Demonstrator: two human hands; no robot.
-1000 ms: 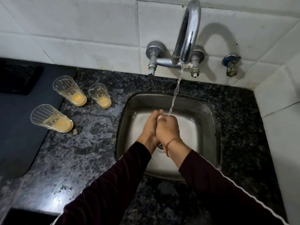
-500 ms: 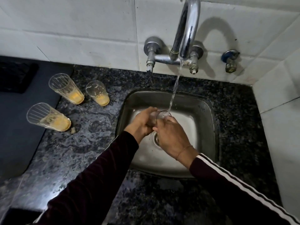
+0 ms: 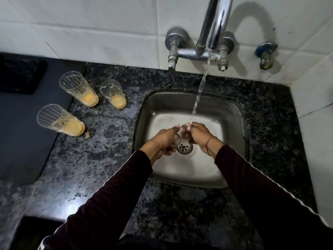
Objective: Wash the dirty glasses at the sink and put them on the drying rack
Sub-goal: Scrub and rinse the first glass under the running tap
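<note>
Both hands, left [image 3: 163,140] and right [image 3: 198,135], curl their fingers round a clear glass [image 3: 182,135] under the tap's stream [image 3: 197,98], above the steel sink [image 3: 232,114]. No writing is legible.

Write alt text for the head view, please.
Both hands, left hand and right hand, hold a clear glass under running tap water above the steel sink. Three dirty glasses stand on the dark counter at left.

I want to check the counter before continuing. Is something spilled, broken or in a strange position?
Nothing is broken or tipped over. The three dirty glasses stand upright left of the sink, holding yellow residue. One small pale crumb lies on the granite counter beside the nearest glass. What it is cannot be told.
</note>
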